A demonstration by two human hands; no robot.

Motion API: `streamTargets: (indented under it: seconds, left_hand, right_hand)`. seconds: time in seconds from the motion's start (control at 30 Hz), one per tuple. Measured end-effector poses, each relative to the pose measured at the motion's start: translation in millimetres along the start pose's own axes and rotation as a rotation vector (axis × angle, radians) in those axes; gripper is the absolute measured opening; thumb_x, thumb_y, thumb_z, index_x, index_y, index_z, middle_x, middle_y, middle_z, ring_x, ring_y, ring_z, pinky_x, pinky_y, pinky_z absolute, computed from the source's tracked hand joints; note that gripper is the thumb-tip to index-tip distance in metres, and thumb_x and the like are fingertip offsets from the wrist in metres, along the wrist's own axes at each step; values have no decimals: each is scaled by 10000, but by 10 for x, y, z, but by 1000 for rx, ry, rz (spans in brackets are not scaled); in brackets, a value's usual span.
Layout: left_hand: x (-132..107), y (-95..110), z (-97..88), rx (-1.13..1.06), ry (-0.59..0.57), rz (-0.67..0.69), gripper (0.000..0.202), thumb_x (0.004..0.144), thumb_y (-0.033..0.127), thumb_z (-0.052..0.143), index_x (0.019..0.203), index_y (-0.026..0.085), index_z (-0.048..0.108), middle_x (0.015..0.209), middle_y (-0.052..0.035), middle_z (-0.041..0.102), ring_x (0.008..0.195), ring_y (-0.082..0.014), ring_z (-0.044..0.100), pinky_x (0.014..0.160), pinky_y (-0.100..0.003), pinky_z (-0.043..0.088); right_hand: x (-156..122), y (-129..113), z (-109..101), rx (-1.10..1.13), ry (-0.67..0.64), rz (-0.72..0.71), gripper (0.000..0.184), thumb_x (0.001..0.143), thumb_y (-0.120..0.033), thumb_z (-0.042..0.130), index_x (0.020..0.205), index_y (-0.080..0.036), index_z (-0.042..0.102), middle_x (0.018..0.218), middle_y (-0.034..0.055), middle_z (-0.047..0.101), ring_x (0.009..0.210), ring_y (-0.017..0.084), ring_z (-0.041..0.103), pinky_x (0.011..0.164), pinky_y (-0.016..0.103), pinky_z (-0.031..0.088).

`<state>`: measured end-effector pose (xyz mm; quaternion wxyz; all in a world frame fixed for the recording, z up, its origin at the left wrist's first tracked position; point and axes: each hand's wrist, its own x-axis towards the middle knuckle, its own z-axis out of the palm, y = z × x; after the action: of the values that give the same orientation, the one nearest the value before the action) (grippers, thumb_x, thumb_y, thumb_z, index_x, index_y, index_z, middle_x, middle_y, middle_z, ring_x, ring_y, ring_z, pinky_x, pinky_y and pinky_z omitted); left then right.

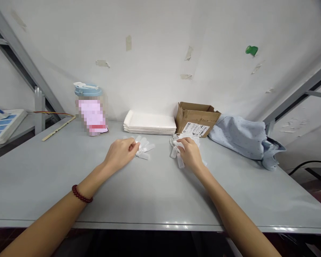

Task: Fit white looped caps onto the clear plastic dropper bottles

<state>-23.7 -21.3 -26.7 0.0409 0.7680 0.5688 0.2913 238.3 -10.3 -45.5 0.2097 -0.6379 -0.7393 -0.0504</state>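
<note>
Two small heaps of translucent white plastic tags lie on the grey table. My left hand (120, 153) rests at the near left of the left tag heap (144, 147), its thumb and fingers pinched together. Whatever sits between those fingertips is hidden. My right hand (191, 153) reaches over the right tag heap (180, 161), where thin string loops show among the tags. Its fingers curl down onto a tag near the top of that heap, and the palm covers part of the heap.
Behind the heaps stand a stack of white envelopes (151, 123) and an open cardboard box (194, 116). At the right lies a bunched light-blue cloth (240, 135). A phone (98, 132) leans against a blue-lidded cup (88, 91) at the back left, near a thin yellowish strip (59, 128).
</note>
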Motion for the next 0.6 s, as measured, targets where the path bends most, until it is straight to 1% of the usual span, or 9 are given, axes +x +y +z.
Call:
streamTargets:
  seconds: [0.07,0.17,0.27,0.33,0.4,0.5,0.57,0.6]
  left_hand:
    - [-1,1,6,-2,-3,6,339,851,360,417,552,199,416,498,13,490,478,-137,427,520,-259,290]
    - [-1,6,11,-3,-9,12,339,852,361,417,555,199,421,505,12,500,479,-137,432,516,-258,291]
    - [-3,12,14,-8,-12,18,339,852,363,420,556,198,423,508,13,501,480,-136,430,512,-256,289]
    - [-5,17,15,-9,-12,17,339,851,360,425,553,197,426,504,15,497,478,-133,425,511,-255,287]
    - [-9,26,14,-11,-4,20,342,849,356,434,548,194,428,500,17,492,478,-129,417,513,-256,289]
    - [-17,58,5,-72,-3,14,333,848,358,453,564,185,471,515,17,514,493,-124,433,517,-253,310]
    - [-26,90,-4,-185,-18,-12,293,845,368,474,635,178,546,570,9,568,530,-126,481,533,-244,356]
    - [-31,106,-7,-252,-29,-30,265,843,376,487,703,174,587,609,5,594,556,-128,508,547,-239,383]
  right_hand:
    - [-6,1,-6,13,-6,30,246,842,-130,519,1063,-145,626,1062,142,628,973,266,572,780,347,435]
    - [-17,-2,-4,3,-30,47,235,832,-173,549,1053,-142,623,971,140,671,926,287,576,750,355,425]
    - [-19,-14,-6,12,-42,71,255,822,-150,541,1065,-146,619,874,119,699,885,292,589,693,339,418]
    - [-15,-26,-21,19,-40,80,275,831,-129,509,1083,-141,616,873,118,703,911,294,591,697,337,418]
    - [-16,-46,-51,43,-5,80,286,846,-140,487,1103,-140,612,920,124,698,940,287,587,735,347,424]
    - [-49,-104,-124,221,122,36,279,849,-209,500,1095,-158,622,923,105,684,874,255,593,761,363,437]
    - [-95,-169,-187,423,189,-1,267,841,-271,524,1063,-179,640,890,77,678,818,227,590,751,357,448]
    - [-122,-208,-220,522,192,-5,266,837,-301,535,1048,-187,647,888,65,677,810,216,587,748,350,451]
